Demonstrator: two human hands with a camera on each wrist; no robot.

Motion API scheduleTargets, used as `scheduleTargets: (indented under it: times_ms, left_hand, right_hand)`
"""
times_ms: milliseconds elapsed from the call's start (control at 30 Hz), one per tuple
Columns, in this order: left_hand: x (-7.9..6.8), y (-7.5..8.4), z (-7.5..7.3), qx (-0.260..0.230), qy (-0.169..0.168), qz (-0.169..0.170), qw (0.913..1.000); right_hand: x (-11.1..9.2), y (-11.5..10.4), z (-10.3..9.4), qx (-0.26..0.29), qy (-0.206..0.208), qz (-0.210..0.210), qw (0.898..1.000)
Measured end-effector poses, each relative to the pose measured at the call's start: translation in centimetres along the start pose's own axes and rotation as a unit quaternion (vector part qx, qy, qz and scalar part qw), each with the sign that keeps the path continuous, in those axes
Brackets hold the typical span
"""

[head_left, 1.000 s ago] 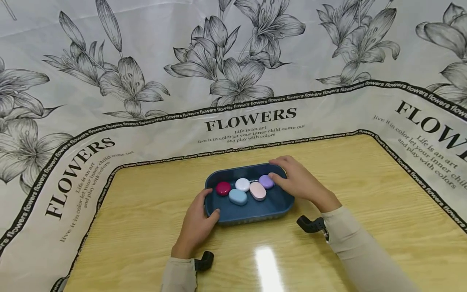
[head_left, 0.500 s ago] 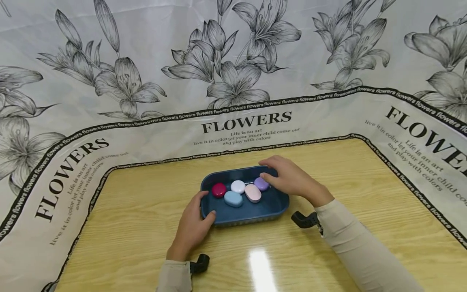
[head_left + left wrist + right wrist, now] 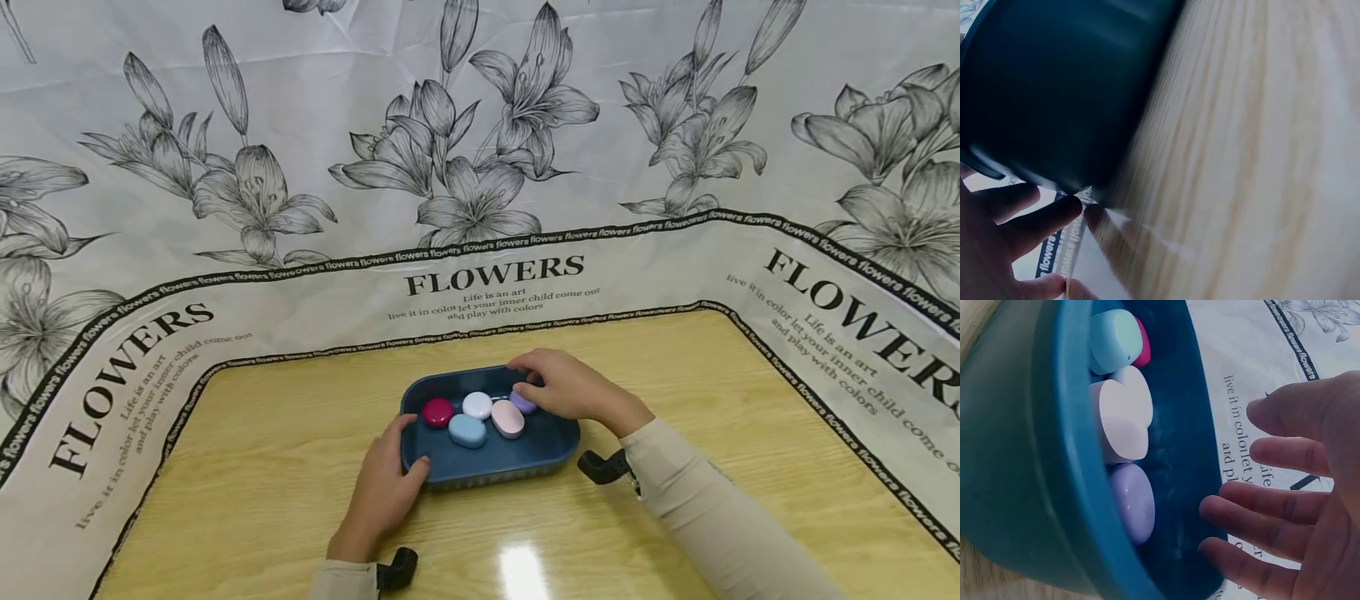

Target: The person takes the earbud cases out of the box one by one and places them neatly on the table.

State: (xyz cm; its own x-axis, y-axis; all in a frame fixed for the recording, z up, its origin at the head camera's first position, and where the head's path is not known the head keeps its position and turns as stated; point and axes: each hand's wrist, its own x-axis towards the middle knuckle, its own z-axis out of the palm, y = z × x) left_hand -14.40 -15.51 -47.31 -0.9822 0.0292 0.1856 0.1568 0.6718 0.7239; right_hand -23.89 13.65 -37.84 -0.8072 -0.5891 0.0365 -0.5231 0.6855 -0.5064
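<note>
A dark blue oblong plastic bin (image 3: 495,458) stands on the table, with rounded pebble-like pieces inside: red (image 3: 438,412), white (image 3: 477,406), light blue (image 3: 468,431), pale pink (image 3: 507,419) and purple (image 3: 522,404). My left hand (image 3: 381,483) holds the bin's left end, thumb at the near rim. In the left wrist view, its fingers lie beside the bin's outer wall (image 3: 1066,81). Over the far right rim is my right hand (image 3: 568,385), its thumb overlapping the purple piece from above. The right wrist view shows its fingers (image 3: 1272,525) spread, with nothing between them.
The wooden table (image 3: 270,442) surrounds the bin. A white flower-printed cloth (image 3: 300,312) rises along its back and both sides. Black wrist mounts (image 3: 603,467) stick out beside both wrists.
My right hand has moved left along the far rim, its thumb now covering more of the purple piece. My left hand keeps its hold on the bin. The head view has shifted slightly.
</note>
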Motion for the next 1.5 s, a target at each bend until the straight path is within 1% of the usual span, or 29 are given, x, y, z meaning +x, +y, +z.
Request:
scheduleTargets:
  times_ms: [100,233,367,467,600,733,800,867,967,1067,1167,1267,1400,1500]
  left_hand:
    - [0.0,0.1,0.0,-0.004,-0.002,-0.006,1.0]
    - [0.3,0.3,0.0,-0.01,-0.008,-0.006,0.9999]
    - [0.5,0.3,-0.1,-0.012,-0.008,0.01,0.9998]
    - [0.5,0.3,-0.2,-0.016,-0.015,0.018,0.9996]
    - [0.6,0.4,-0.2,-0.02,-0.027,0.017,0.9993]
    - [1.4,0.5,-0.1,-0.019,-0.02,0.039,0.9988]
    - [1.5,0.5,-0.2,-0.022,-0.022,0.047,0.9984]
    - [1.3,0.3,-0.2,-0.027,-0.026,0.046,0.9983]
    - [0.5,-0.1,-0.3,-0.03,-0.031,0.039,0.9983]
    - [-0.1,-0.6,-0.4,-0.029,-0.032,0.04,0.9982]
    - [-0.4,-0.8,-0.4,-0.033,-0.033,0.037,0.9982]
    - [-0.4,-0.9,-0.5,-0.033,-0.035,0.03,0.9984]
    - [-0.1,-0.7,-0.6,-0.028,-0.036,0.025,0.9986]
    - [0.6,-0.5,-0.6,-0.031,-0.033,0.039,0.9982]
  right_hand:
    - [0.2,0.1,0.2,0.001,-0.007,-0.002,1.0]
    - [0.6,0.1,0.0,-0.006,-0.021,-0.004,1.0]
    - [1.4,-0.1,0.1,-0.02,-0.045,-0.006,0.999]
    - [1.9,-0.4,0.3,-0.046,-0.07,-0.002,0.996]
    - [2.3,-0.8,0.6,-0.092,-0.1,0.019,0.99]
    - [2.7,-1.2,0.5,-0.133,-0.103,0.033,0.985]
    - [2.8,-1.4,0.7,-0.147,-0.109,0.036,0.983]
    - [2.8,-1.5,1.1,-0.15,-0.118,0.038,0.981]
    - [2.7,-1.7,2.0,-0.146,-0.136,0.039,0.979]
    - [2.8,-1.9,2.9,-0.145,-0.144,0.038,0.978]
    - [2.9,-2.1,3.2,-0.15,-0.148,0.035,0.977]
    - [3.1,-2.3,3.2,-0.159,-0.151,0.033,0.975]
    - [3.3,-2.4,2.8,-0.166,-0.163,0.027,0.972]
    - [3.6,-2.6,2.1,-0.17,-0.169,0.03,0.97]
